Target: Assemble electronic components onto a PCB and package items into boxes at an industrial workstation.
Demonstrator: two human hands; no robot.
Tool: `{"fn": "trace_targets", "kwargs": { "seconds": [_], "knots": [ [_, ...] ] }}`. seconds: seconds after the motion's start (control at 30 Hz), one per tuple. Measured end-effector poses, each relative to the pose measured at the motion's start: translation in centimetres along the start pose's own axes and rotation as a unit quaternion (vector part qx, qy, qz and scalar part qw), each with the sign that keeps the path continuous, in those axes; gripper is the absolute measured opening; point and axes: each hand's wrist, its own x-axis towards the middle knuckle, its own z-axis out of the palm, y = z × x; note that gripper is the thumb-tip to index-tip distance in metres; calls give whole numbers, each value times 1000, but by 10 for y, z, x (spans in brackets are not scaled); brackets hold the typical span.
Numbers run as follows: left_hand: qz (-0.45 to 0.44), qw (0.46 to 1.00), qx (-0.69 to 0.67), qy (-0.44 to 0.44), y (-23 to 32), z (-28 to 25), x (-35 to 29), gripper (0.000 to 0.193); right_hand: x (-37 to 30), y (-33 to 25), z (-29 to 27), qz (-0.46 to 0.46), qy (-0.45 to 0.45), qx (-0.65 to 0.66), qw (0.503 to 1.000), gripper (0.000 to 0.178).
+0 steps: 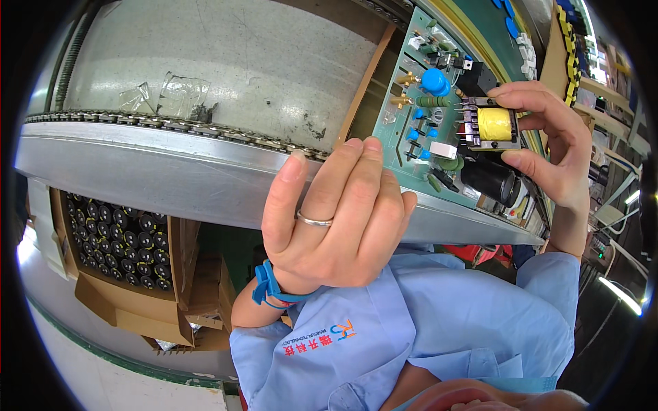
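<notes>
My right hand grips a transformer between thumb and fingers. The transformer is wound in yellow tape, and its row of metal pins faces left over a light-green circuit board. Whether any pin touches the board I cannot tell. Blue discs, green resistors, a black box-shaped part and a large black cylindrical capacitor crowd the board. My left hand, with a ring and a blue wrist strap, is held over the metal rail beside the board's left edge. Its fingers are stretched out, with nothing visible in them.
A conveyor chain runs along the metal rail. Clear plastic scraps lie on the grey surface beyond it. At lower left an open cardboard box holds several black capacitors. Blue and white parts sit at the upper right.
</notes>
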Motion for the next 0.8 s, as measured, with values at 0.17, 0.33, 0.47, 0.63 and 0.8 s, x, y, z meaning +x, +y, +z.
{"fn": "trace_targets", "kwargs": {
  "seconds": [0.17, 0.33, 0.47, 0.63, 0.8],
  "knots": [
    [1, 1000, 2, 7, 0, 1, 0, 18, 0, -1, 3, -15, 0, -16, 1000, 50],
    [3, 1000, 6, 4, 1, 1, 0, 19, 1, -8, 9, -60, 27, -80, 995, 45],
    [-6, 999, -15, -31, 1, -2, -1, 17, 6, -16, 11, -49, 12, -141, 989, 50],
    [1, 999, -18, -28, 1, -3, -1, 17, 9, -17, 11, -41, 11, -124, 991, 50],
    [-13, 999, -31, -37, 3, -5, 2, 15, 12, -18, 11, -83, 0, -144, 986, 46]
  ]
}}
